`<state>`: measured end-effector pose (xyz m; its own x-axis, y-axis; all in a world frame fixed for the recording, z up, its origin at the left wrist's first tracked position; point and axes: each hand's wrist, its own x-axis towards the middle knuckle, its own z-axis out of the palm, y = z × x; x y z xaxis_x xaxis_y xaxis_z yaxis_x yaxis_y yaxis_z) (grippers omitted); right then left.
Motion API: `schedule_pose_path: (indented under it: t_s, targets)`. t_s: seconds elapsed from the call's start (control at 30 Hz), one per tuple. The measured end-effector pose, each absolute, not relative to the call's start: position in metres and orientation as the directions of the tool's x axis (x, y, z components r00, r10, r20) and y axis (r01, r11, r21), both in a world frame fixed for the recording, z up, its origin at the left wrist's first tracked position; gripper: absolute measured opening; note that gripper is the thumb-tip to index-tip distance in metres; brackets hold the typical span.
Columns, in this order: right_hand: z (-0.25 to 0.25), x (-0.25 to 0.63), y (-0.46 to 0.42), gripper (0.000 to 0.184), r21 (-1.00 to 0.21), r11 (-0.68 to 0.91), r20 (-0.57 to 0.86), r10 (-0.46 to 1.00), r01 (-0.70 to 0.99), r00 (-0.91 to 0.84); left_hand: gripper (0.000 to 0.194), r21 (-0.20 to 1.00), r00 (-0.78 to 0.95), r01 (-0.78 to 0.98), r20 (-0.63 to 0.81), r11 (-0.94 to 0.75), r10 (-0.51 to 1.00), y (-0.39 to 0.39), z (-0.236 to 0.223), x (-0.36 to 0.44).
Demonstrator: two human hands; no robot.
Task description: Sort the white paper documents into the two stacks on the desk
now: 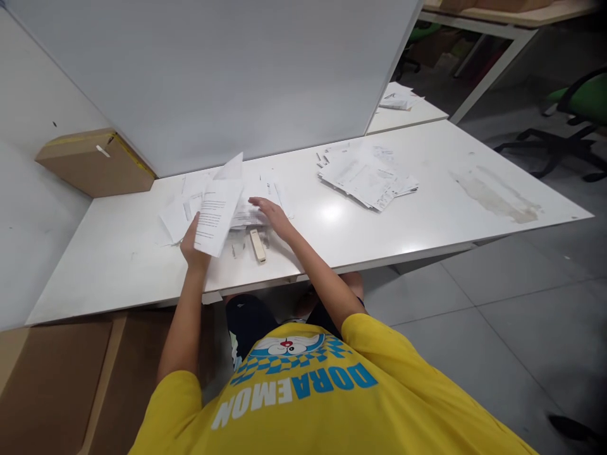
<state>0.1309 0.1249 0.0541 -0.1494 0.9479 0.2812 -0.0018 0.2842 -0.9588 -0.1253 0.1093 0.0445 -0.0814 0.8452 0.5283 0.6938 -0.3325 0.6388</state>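
Printed sheets (214, 218) are raised over the left part of the white table (370, 234), tilted up steeply. The left hand (192, 248) has them by their left edge, fingers closed on the paper. Right hand (271, 213): fingers loosely extended, grasping nothing, at the paper stack (247, 217) just right of the raised sheets (whether they touch it, I can't tell from here). A cream oblong tool (257, 245), perhaps a stapler, lies untouched on the near side of that stack, between the forearms. Loose papers (171, 222) spread left of the left hand.

Progress, by my reckoning: sorting through paper is partway. The raised sheets are not set down; the stack and loose papers remain. Well apart to the right, a fanned pile (365, 175) lies untended; done or waiting, I can't say.

Outward: cardboard box (95, 167) at the table's left end, white partition (237, 76) behind.
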Motion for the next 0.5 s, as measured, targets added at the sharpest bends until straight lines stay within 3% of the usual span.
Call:
schedule_pose_path:
  t_s: [0.07,0.17,0.27,0.37,0.5]
  targets:
    - [0.065,0.14,0.105,0.075,-0.959,0.156,0.209,0.953,-0.236,-0.221,0.049,0.492,0.053,0.771,0.583,-0.404,0.811,0.104,0.052,-0.117]
    - [0.07,0.169,0.069,0.075,-0.932,0.042,0.124,0.97,-0.36,-0.208,0.045,0.26,0.291,0.815,0.59,-0.518,0.753,0.097,0.063,-0.096]
    - [0.063,0.213,0.034,0.065,-0.935,0.003,0.054,0.99,-0.355,-0.132,0.049,0.117,0.55,0.717,0.51,-0.687,0.661,0.085,0.07,-0.064]
    - [0.047,0.255,0.005,0.055,-0.958,-0.039,-0.027,0.999,-0.285,-0.046,0.055,0.003,0.788,0.513,0.396,-0.858,0.472,0.064,0.071,-0.023]
    - [0.02,0.293,-0.024,0.047,-0.97,-0.096,-0.143,0.968,-0.222,0.207,0.056,-0.058,0.888,0.368,0.318,-0.928,0.332,0.03,0.058,0.03]
